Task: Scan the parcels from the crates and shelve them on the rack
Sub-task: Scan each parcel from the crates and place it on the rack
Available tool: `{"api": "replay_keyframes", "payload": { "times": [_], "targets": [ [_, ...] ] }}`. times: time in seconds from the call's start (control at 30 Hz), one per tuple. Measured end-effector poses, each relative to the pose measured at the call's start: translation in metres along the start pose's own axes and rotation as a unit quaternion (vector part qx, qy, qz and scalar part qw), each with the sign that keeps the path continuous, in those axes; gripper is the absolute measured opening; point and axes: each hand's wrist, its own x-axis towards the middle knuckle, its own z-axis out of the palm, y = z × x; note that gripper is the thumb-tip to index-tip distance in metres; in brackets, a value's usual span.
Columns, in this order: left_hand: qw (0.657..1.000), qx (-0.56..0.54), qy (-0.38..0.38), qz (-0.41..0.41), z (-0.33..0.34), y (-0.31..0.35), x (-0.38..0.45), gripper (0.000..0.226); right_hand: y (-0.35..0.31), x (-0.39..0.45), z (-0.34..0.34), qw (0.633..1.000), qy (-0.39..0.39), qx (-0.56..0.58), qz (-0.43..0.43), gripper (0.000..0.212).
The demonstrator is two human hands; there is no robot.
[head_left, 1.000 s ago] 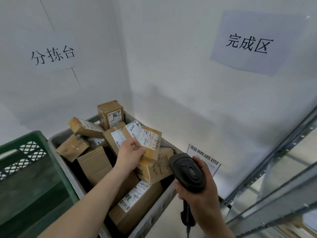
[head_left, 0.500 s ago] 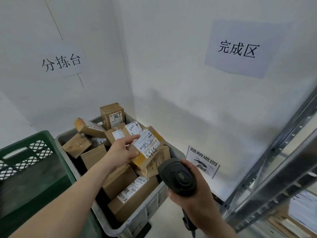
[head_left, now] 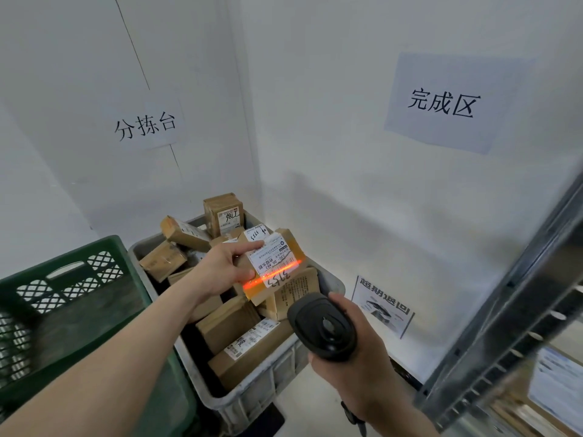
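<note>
My left hand (head_left: 220, 268) grips a small cardboard parcel (head_left: 273, 264) with a white shipping label, held tilted just above the grey crate (head_left: 252, 395). An orange-red scan line crosses the label's lower edge. My right hand (head_left: 353, 367) is closed around a black handheld scanner (head_left: 323, 326), its head aimed at the parcel from below right. The grey crate holds several brown cardboard parcels (head_left: 239, 342), some with labels. The metal rack (head_left: 504, 316) rises at the right edge, with a parcel (head_left: 555, 383) on a shelf.
A green slotted crate (head_left: 72, 313) stands left of the grey one. White walls meet in a corner behind the crates and carry paper signs (head_left: 441, 102). A printed notice (head_left: 381, 307) leans against the wall near the floor.
My left hand has lifted the parcel and turned its label toward the scanner. The scanner has risen closer, and its orange-red line now lies across the label.
</note>
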Motion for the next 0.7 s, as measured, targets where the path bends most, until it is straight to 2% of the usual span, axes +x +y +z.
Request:
{"api": "replay_keyframes", "payload": {
  "times": [0.23, 0.5, 0.7],
  "targets": [
    [1.000, -0.005, 0.007, -0.006, 0.006, -0.001, -0.014, 0.065, 0.003, -0.012, -0.003, 1.000, 0.001, 0.007, -0.013, 0.080],
    [0.997, -0.066, 0.050, -0.014, 0.024, -0.006, -0.043, 0.064, 0.001, -0.021, -0.006, 0.997, 0.033, 0.062, -0.030, 0.074],
    [0.995, -0.045, 0.086, -0.027, 0.023, -0.023, -0.058, 0.064, 0.002, -0.027, 0.007, 0.998, 0.001, 0.066, -0.023, 0.081]
  ]
}}
